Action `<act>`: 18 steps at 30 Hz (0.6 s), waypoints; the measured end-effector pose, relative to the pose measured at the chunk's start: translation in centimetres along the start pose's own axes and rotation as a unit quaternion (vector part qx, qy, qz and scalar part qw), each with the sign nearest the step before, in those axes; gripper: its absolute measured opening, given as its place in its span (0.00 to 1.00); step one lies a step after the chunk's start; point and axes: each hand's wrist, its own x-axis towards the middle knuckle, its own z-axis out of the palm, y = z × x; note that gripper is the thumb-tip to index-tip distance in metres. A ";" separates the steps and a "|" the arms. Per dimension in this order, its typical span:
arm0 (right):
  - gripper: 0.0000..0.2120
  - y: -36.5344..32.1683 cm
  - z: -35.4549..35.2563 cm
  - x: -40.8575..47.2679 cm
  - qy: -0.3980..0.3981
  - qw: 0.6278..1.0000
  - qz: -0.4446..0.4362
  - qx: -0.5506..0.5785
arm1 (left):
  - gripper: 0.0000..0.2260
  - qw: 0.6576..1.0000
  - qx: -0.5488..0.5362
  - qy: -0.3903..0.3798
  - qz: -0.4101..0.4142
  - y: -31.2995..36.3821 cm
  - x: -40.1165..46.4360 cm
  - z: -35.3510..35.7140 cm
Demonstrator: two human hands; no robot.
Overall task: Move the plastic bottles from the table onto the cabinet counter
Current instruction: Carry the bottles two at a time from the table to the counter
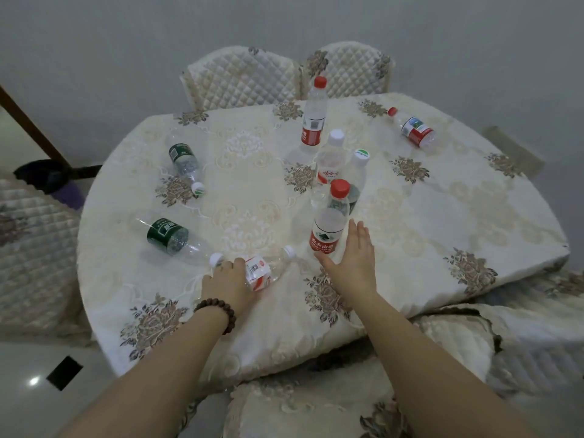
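Note:
Several plastic bottles are spread over a round table point(442, 216) with a cream floral cloth. My left hand point(229, 281), with a bead bracelet at the wrist, grips a lying bottle with a red-and-white label point(264, 270) near the front edge. My right hand point(354, 259) is open, fingers spread, just right of an upright red-capped bottle point(328, 222); whether it touches it I cannot tell. Behind stand a white-capped bottle point(330, 159), a green-and-white-capped one point(358, 175) and a tall red-capped one point(313, 115). Two green-label bottles point(185, 161) point(172, 237) and a red-label bottle point(414, 129) lie flat.
Quilted chairs stand at the back point(243, 77) point(347, 69), at the left point(34, 248) and close in front point(316, 412). A dark bin point(44, 175) sits on the floor at the left. No cabinet counter is in view.

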 end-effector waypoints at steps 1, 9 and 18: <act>0.46 -0.1 0.0 0.2 0.003 1.000 -0.001 0.009 | 0.23 0.999 -0.030 0.014 -0.008 -0.1 0.0 -0.1; 0.50 -1.9 0.9 1.9 0.034 0.984 0.044 0.167 | 0.23 0.924 -0.371 0.095 -0.007 0.7 0.7 -4.3; 0.37 -2.5 2.2 3.3 0.051 0.962 0.095 0.250 | 0.23 0.903 -0.409 0.132 0.000 2.2 1.7 -6.3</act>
